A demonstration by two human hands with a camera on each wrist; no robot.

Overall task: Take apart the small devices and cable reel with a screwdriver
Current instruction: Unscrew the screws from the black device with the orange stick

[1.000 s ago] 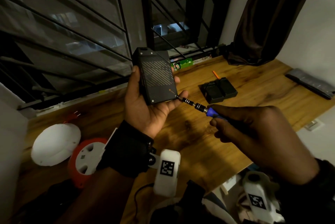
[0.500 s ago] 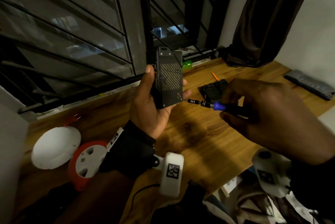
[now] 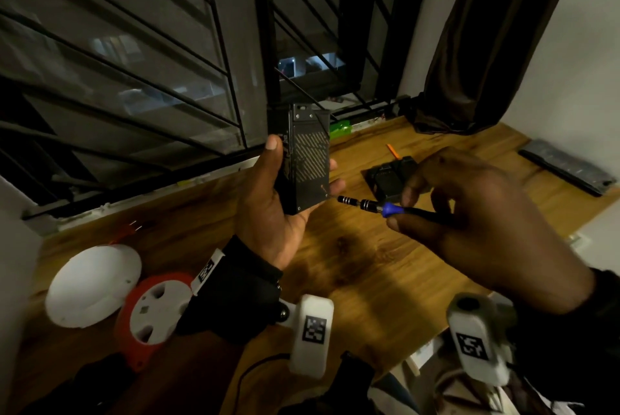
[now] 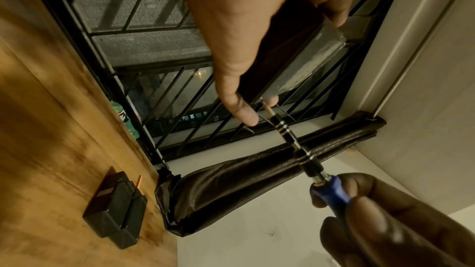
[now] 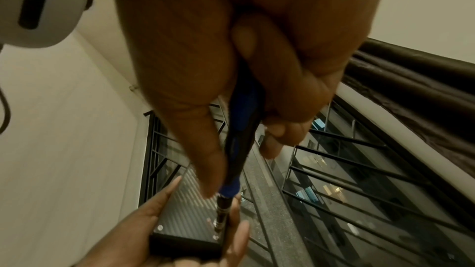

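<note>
My left hand (image 3: 278, 200) grips a small black box-shaped device (image 3: 307, 163) with a striped face, holding it upright above the wooden table (image 3: 369, 267). My right hand (image 3: 469, 210) grips a screwdriver (image 3: 372, 206) with a blue collar and a black banded shaft. Its tip sits at the device's lower right corner by a screw. In the right wrist view the screwdriver (image 5: 239, 149) points down at the device (image 5: 185, 218). In the left wrist view the screwdriver (image 4: 295, 143) meets the device's edge beside my left fingertips (image 4: 244, 113). The red cable reel (image 3: 147, 314) lies at the left.
A white round cover (image 3: 94, 283) lies beside the reel. A second black device (image 3: 392, 176) and a small orange piece (image 3: 392, 150) lie behind the screwdriver. A green bottle (image 3: 340, 128) lies on the sill under the barred window. A dark flat object (image 3: 567, 169) lies at far right.
My left hand has raised the device and turned it more upright. The screwdriver left the corner for a moment and its tip is back at the lower right corner.
</note>
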